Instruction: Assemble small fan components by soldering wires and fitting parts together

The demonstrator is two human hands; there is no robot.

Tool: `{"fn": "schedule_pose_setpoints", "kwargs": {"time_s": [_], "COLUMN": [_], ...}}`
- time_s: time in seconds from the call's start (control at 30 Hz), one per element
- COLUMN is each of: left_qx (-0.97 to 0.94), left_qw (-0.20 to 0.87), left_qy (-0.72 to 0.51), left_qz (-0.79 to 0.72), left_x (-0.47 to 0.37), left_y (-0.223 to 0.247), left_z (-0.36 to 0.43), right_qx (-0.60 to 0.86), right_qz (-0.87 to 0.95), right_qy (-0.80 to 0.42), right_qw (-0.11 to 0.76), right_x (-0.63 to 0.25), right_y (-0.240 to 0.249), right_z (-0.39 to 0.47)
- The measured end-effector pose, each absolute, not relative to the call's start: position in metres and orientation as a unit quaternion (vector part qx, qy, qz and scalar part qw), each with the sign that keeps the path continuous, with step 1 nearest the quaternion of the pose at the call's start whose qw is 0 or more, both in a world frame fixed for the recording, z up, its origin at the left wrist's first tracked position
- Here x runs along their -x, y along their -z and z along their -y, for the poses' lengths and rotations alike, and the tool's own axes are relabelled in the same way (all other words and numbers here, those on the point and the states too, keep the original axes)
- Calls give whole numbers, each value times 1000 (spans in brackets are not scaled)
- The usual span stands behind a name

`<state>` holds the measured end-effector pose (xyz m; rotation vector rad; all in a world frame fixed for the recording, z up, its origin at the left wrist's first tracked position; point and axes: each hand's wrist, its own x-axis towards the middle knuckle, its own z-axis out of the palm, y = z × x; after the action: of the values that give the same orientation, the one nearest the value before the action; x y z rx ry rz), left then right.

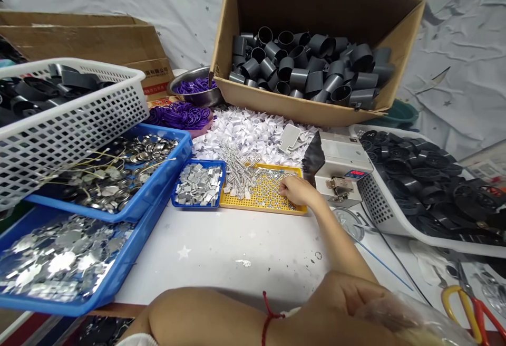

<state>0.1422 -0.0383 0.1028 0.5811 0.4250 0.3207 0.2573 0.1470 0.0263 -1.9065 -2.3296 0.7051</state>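
Reaching with the right hand (296, 190) into the right part of a shallow yellow perforated plastic tray (261, 210), among small, round, silvery metal pieces (269, 185) scattered across its floor. Curled inward at the fingers, fingertips turned down out of sight; cannot tell of any piece caught between them. Crossing low in front with the left hand (343, 304), bent at the fingers and gripping a crinkled, clear plastic bag (419, 319) at the lower right.

Lying in the tray's left part, a heap of white wires (237, 169) with pale flat ends; just beside, a small blue plastic tray (197, 206) of flat silver metal blocks (200, 182). Standing to the right, a white-and-grey machine (342, 153) with a red-lit display.

Probably light, hard and slippery, the metal pieces: best pinched singly by the rim between thumb and forefinger. Likely thin, limp and slick, the bag: best held by a gathered fold.
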Motion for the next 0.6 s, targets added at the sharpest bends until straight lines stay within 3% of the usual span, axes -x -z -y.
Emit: {"fn": "schedule_pose_setpoints", "kwargs": {"time_s": [0.33, 0.6], "left_qx": [-274, -228], "left_qw": [931, 942], "left_qy": [-159, -147], "left_qz": [-182, -199], "left_x": [-154, -144], "left_y": [-99, -103], "left_z": [34, 32], "right_qx": [603, 657], "right_qz": [759, 721], "right_qy": [-245, -199], "right_qw": [11, 91], "right_x": [-258, -258], "right_y": [-23, -36], "right_z": [-150, -147]}}
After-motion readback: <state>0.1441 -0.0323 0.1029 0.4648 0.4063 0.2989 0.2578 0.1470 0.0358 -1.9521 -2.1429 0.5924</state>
